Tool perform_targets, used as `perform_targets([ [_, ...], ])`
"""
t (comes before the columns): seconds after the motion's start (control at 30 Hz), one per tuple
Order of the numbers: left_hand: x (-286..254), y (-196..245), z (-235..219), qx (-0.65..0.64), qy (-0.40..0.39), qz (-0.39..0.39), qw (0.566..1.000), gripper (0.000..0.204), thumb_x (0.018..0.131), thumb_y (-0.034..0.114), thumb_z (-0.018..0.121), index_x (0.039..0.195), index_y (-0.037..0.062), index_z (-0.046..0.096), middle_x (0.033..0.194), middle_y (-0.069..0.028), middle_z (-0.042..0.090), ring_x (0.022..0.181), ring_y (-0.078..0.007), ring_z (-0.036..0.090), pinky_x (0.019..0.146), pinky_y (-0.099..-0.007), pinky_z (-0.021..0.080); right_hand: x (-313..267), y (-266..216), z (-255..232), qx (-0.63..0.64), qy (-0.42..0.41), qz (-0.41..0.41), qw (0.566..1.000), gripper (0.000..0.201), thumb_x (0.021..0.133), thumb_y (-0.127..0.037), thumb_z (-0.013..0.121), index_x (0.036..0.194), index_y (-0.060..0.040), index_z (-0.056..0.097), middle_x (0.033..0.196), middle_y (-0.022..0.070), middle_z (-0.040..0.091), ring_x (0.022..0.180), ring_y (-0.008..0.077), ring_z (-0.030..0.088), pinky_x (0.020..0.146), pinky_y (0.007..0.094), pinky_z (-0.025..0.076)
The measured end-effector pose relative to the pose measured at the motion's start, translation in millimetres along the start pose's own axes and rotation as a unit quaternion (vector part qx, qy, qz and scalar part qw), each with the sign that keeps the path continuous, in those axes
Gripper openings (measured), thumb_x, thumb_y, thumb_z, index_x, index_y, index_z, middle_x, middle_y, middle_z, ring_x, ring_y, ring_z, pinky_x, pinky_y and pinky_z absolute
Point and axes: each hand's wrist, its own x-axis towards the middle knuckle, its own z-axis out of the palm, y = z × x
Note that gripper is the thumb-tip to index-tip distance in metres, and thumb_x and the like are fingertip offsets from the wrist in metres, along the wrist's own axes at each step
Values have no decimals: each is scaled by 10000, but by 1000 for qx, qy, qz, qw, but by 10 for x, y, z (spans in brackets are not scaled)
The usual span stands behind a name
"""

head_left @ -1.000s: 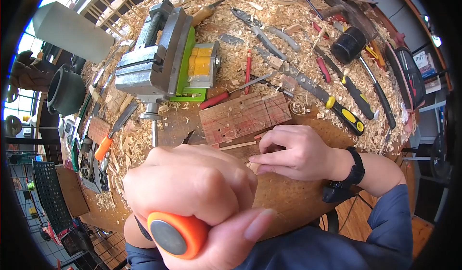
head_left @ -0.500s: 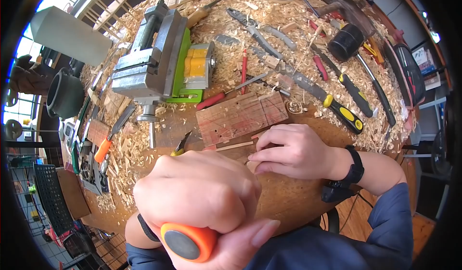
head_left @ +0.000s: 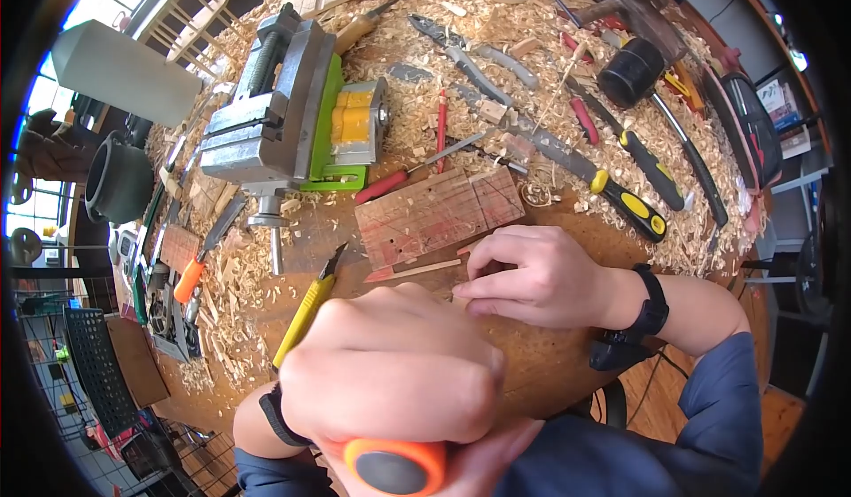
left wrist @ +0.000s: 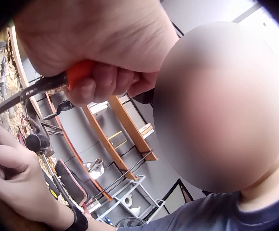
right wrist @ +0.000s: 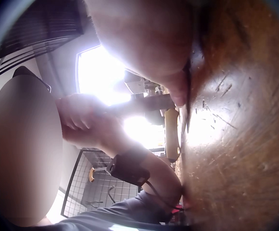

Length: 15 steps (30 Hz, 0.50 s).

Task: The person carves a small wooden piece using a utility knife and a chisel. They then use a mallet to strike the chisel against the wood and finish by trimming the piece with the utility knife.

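My left hand (head_left: 394,368) grips a chisel by its orange handle (head_left: 394,468), the metal end cap facing up. In the left wrist view the chisel's dark shank (left wrist: 43,85) runs out below the fist toward my right hand. Low on the bench, my right hand (head_left: 545,275) has its fingers bent and pinches a small wooden piece (head_left: 460,301), mostly hidden by the fingertips. A yellow utility knife (head_left: 306,320) lies left of the fist. Just beyond both hands are a thin wooden strip (head_left: 417,272) and a red-marked wooden block (head_left: 434,218).
A metal vise (head_left: 257,133) stands at the back left. Wood shavings (head_left: 425,62) cover much of the bench. Pliers (head_left: 479,73), a saw with a yellow-black handle (head_left: 631,209) and a black mallet (head_left: 631,73) lie behind the block. Another orange-handled chisel (head_left: 189,279) is at the left.
My left hand has moved right and toward my body with the chisel, uncovering the yellow utility knife. My right hand stays nearly in place.
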Motion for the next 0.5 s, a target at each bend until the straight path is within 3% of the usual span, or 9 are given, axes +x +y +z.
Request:
perform_targets([
  [0.13, 69, -91, 29, 0, -37, -7, 999, 262, 813, -39, 761, 698, 32, 536, 545, -65, 552, 401, -218, 501, 386, -360, 403, -16, 26, 13, -8, 6, -9, 1000, 183, 891, -285, 826, 1002, -141, 805, 1011, 18, 693, 911, 240, 701, 796, 376, 581],
  [0.23, 149, -114, 194, 91, 163, -77, 979, 375, 851, 25, 768, 693, 83, 433, 545, -44, 504, 446, -153, 459, 442, -333, 381, -22, 30, 37, -5, 19, -10, 1000, 187, 886, -287, 830, 1003, -143, 808, 1007, 14, 692, 908, 241, 700, 795, 380, 581],
  [0.27, 227, -45, 144, 63, 152, -153, 974, 390, 854, 17, 766, 688, 80, 419, 563, -44, 506, 476, -123, 448, 453, -321, 346, -26, 20, 40, -4, 20, -10, 1000, 187, 886, -287, 830, 1003, -143, 808, 1007, 14, 692, 908, 241, 700, 795, 380, 581],
  [0.33, 316, -68, 88, 73, 114, -170, 976, 401, 841, -16, 766, 684, 82, 410, 569, -30, 500, 492, -109, 456, 456, -317, 338, -33, -8, 39, 65, 28, 38, 997, 182, 893, -303, 825, 967, -140, 796, 1012, 12, 685, 911, 248, 699, 801, 387, 582],
  [0.37, 335, -66, 133, 55, 115, -173, 977, 402, 830, -39, 764, 683, 82, 410, 571, -25, 498, 492, -107, 453, 457, -315, 332, -32, 33, 120, 236, 8, 160, 958, 156, 887, -271, 817, 926, -129, 766, 1016, 22, 675, 920, 259, 695, 809, 396, 583],
  [0.4, 355, -79, 198, 36, 116, -178, 976, 404, 819, -62, 762, 682, 81, 411, 574, -20, 495, 491, -104, 449, 458, -314, 326, -25, 38, 98, 237, 8, 160, 958, 156, 887, -271, 817, 926, -129, 766, 1016, 22, 675, 920, 259, 695, 809, 396, 583],
  [0.43, 345, -131, 204, 64, 95, -144, 983, 405, 792, -91, 766, 682, 83, 417, 562, -16, 482, 478, -112, 447, 458, -310, 318, -16, 50, 54, 85, -4, 73, 994, 142, 880, -248, 811, 915, -124, 751, 1016, 28, 670, 926, 263, 693, 811, 399, 582],
  [0.47, 333, -140, 199, 66, 96, -145, 983, 405, 792, -91, 766, 682, 83, 417, 562, -16, 482, 478, -112, 447, 458, -310, 318, -10, 58, 33, -70, -15, -18, 997, 129, 872, -225, 805, 904, -120, 737, 1015, 34, 666, 932, 267, 691, 813, 403, 582],
  [0.5, 315, -145, 198, 88, 75, -118, 986, 400, 787, -96, 764, 682, 83, 422, 554, -15, 474, 467, -123, 448, 457, -309, 319, -35, 26, 23, -69, -1, -21, 997, 116, 850, -192, 800, 905, -115, 733, 1010, 39, 663, 936, 268, 689, 810, 404, 582],
])
